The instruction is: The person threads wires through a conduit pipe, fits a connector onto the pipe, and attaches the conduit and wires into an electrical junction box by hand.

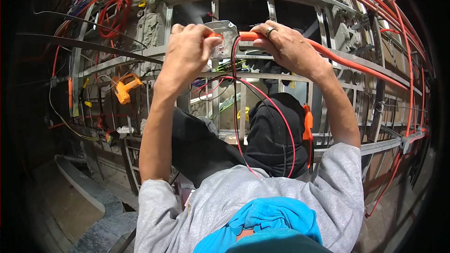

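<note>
Metal framing (375,148) spreads behind both hands. Left hand (187,49) is curled round an orange piece (217,36); right hand (295,49) grips an orange pipe (340,58) near its end. Between them sits a metal box (229,42), with wires (235,61) hanging below. Left of the left forearm hangs an orange tool (125,88).

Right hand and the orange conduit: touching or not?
Touching. The head view shows the right hand with thumb and fingers closed around the orange conduit near its end, no gap between them.
</note>
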Tool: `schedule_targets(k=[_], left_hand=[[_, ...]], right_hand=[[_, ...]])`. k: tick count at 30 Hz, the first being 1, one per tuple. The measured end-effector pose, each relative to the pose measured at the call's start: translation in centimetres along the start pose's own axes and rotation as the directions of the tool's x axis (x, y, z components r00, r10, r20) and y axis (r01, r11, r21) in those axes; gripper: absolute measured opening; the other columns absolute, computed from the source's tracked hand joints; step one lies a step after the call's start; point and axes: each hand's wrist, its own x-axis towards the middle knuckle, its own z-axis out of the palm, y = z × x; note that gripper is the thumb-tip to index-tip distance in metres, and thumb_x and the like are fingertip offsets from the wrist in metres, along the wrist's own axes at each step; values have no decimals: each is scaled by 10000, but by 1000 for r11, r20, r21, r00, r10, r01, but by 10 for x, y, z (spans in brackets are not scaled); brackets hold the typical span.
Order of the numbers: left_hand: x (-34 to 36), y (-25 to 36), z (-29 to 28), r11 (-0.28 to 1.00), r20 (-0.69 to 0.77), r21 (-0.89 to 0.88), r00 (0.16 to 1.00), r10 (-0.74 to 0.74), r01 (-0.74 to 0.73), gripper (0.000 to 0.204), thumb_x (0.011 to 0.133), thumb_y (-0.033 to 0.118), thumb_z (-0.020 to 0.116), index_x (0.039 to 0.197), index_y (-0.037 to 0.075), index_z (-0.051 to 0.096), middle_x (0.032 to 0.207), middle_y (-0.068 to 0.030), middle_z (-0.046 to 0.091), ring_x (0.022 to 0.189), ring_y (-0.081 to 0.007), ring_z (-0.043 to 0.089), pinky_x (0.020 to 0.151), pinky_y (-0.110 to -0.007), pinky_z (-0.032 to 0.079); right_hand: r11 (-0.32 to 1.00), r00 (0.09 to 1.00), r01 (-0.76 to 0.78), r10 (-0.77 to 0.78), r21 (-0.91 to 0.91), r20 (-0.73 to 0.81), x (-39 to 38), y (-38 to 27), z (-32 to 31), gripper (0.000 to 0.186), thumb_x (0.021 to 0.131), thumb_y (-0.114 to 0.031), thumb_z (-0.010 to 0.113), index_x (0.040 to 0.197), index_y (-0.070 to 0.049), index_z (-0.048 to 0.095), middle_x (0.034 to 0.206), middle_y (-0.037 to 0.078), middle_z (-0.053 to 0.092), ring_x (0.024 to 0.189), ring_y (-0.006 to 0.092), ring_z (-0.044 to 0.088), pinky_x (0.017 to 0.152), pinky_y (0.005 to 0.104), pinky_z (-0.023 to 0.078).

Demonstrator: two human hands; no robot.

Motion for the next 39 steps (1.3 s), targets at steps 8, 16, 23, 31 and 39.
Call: schedule_targets(k=[8, 16, 23, 31, 39], left_hand=[[-32, -20, 12, 218, -47, -974, 996, 73, -62, 366, 1079, 194, 693, 1361, -22, 607, 1167, -105, 730, 1127, -162, 684, 1023, -337, 540], [-99, 0, 83, -189, 305, -949, 885, -353, 252, 295, 1055, 331, 617, 1112, 49, 684, 902, -9, 618, 822, -139, 557, 780, -286, 447], [-70, 9, 130, -730, 498, -663, 826, -263, 167, 422, 1048, 535, 684, 920, 133, 674, 763, -4, 597, 709, -153, 530, 675, -320, 433], [-87, 33, 117, -762, 430, -647, 841, -329, 32, 300, 1111, 378, 634, 1071, 81, 662, 797, 9, 519, 746, -147, 480, 709, -327, 426], [-105, 98, 98, -399, -10, -871, 823, -568, -286, 320, 1151, 324, 577, 1071, 33, 683, 792, 22, 536, 710, -71, 481, 667, -250, 416]], right_hand=[[995, 997, 61, -64, -73, -31, -4, 4, 12, 272, 999, -126, 710, 1236, -6, 649, 1080, 150, 679, 1010, 346, 702, 906, 469, 571], [984, 996, 87, -86, -158, 12, -6, 7, 14, 314, 949, -49, 709, 1256, -20, 650, 1099, 146, 677, 1023, 335, 686, 939, 456, 552], [985, 998, 56, -53, -161, 26, -4, 0, 8, 329, 908, -18, 704, 1234, -24, 661, 1093, 135, 672, 1049, 332, 661, 981, 442, 525], [991, 997, 72, -73, -111, -3, -12, 6, 7, 300, 921, -3, 705, 1218, -24, 670, 1113, 129, 671, 1072, 334, 658, 994, 451, 531], [988, 996, 84, -86, -126, -8, -10, 4, -4, 364, 926, -94, 765, 1274, -41, 673, 1226, 139, 651, 1179, 357, 605, 1029, 474, 515]])
